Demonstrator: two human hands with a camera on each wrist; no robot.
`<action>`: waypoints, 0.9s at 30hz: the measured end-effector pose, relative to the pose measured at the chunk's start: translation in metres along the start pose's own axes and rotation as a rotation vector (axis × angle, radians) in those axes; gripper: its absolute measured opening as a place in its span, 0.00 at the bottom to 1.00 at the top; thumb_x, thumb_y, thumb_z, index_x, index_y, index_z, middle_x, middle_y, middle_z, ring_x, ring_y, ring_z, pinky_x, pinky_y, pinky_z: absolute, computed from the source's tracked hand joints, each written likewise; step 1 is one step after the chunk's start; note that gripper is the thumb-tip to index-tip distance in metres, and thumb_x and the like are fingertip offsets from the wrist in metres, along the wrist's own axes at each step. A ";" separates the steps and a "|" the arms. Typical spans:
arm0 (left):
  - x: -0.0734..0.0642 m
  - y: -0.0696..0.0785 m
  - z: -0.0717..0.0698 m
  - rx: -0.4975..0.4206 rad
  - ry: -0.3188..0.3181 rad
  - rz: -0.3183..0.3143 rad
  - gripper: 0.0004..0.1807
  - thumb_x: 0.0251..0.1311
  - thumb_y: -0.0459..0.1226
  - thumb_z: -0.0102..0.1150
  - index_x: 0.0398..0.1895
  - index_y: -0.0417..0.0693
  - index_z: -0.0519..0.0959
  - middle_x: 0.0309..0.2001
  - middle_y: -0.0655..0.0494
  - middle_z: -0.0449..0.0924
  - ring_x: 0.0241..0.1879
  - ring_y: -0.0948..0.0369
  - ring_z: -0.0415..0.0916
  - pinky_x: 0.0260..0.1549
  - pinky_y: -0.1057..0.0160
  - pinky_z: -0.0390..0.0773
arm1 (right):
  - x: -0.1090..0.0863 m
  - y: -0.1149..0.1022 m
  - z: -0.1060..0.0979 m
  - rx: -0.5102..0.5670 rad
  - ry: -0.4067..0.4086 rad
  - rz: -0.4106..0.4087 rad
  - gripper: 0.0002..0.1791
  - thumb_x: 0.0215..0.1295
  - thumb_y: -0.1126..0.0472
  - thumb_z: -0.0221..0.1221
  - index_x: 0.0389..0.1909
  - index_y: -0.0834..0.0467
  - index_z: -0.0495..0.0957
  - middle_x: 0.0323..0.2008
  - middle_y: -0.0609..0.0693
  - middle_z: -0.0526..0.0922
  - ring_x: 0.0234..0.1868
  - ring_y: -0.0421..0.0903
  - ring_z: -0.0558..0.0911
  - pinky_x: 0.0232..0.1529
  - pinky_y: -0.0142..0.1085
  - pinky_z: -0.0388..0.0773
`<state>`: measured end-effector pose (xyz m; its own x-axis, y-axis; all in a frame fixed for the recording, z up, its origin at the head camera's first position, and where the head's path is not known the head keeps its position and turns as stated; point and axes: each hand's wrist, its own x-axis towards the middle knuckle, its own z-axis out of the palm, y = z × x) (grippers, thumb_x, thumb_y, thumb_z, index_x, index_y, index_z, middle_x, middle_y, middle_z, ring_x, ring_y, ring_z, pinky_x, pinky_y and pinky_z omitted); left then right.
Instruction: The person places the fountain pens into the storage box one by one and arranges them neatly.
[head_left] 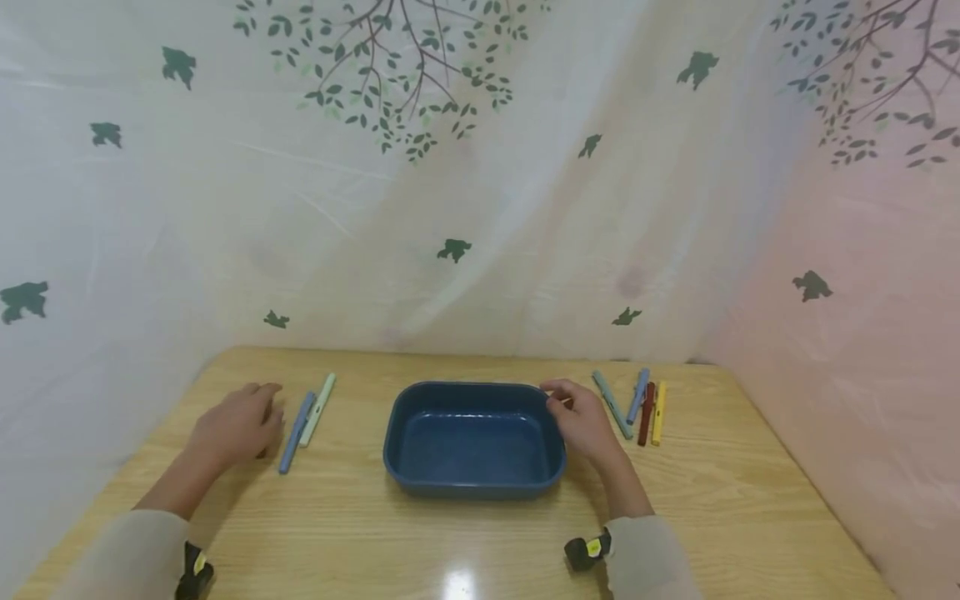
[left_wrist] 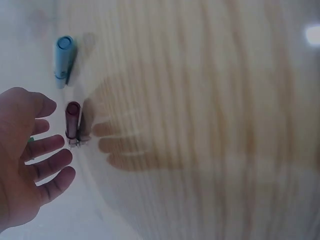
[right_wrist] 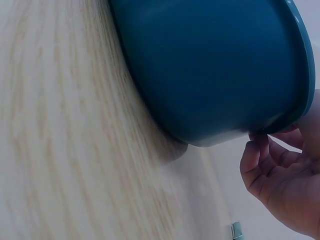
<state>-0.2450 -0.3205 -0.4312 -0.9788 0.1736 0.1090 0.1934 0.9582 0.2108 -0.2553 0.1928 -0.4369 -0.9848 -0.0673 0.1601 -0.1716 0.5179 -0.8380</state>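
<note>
My left hand [head_left: 236, 425] is over the left part of the table. In the left wrist view its fingers [left_wrist: 52, 145] are apart and slightly bent, with a dark red pen [left_wrist: 73, 120] close by the fingertips; the hand mostly hides this pen in the head view. Just right of that hand lie a blue pen [head_left: 297, 433] and a pale green pen [head_left: 318, 410]. My right hand [head_left: 585, 421] grips the right end of a dark blue rectangular container [head_left: 474, 492] at its rim, fingers curled against the outer wall. Nothing shows inside the container.
Right of the container, a green pen [head_left: 612, 406], a blue pen [head_left: 637, 396], a dark red pen [head_left: 647, 414] and a yellow pen [head_left: 658, 413] lie on the wooden table [head_left: 337, 533]. A pale curtain [head_left: 337, 225] with leaf and bird prints hangs behind and along the sides.
</note>
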 end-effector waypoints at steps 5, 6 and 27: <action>0.000 -0.006 0.000 -0.084 0.021 0.012 0.15 0.71 0.37 0.54 0.48 0.30 0.76 0.39 0.35 0.80 0.38 0.40 0.79 0.35 0.43 0.80 | -0.001 0.000 0.000 0.003 -0.001 0.003 0.14 0.76 0.64 0.55 0.58 0.56 0.82 0.45 0.55 0.80 0.41 0.50 0.79 0.36 0.40 0.78; 0.002 -0.009 0.001 -0.115 0.022 0.012 0.12 0.71 0.36 0.55 0.43 0.33 0.77 0.35 0.39 0.81 0.34 0.45 0.77 0.31 0.47 0.79 | -0.001 0.000 0.000 0.002 -0.001 0.003 0.14 0.76 0.64 0.55 0.58 0.56 0.82 0.45 0.55 0.80 0.41 0.50 0.79 0.37 0.40 0.78; 0.007 -0.048 -0.004 -0.399 -0.135 -0.189 0.36 0.66 0.49 0.67 0.60 0.23 0.73 0.49 0.29 0.81 0.42 0.48 0.82 0.34 0.60 0.80 | -0.001 0.001 0.000 -0.008 -0.005 0.012 0.15 0.77 0.62 0.54 0.59 0.54 0.81 0.47 0.55 0.80 0.42 0.50 0.79 0.37 0.40 0.78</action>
<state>-0.2611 -0.3660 -0.4367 -0.9944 0.0572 -0.0892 -0.0046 0.8178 0.5755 -0.2542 0.1939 -0.4380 -0.9869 -0.0654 0.1476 -0.1598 0.5255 -0.8356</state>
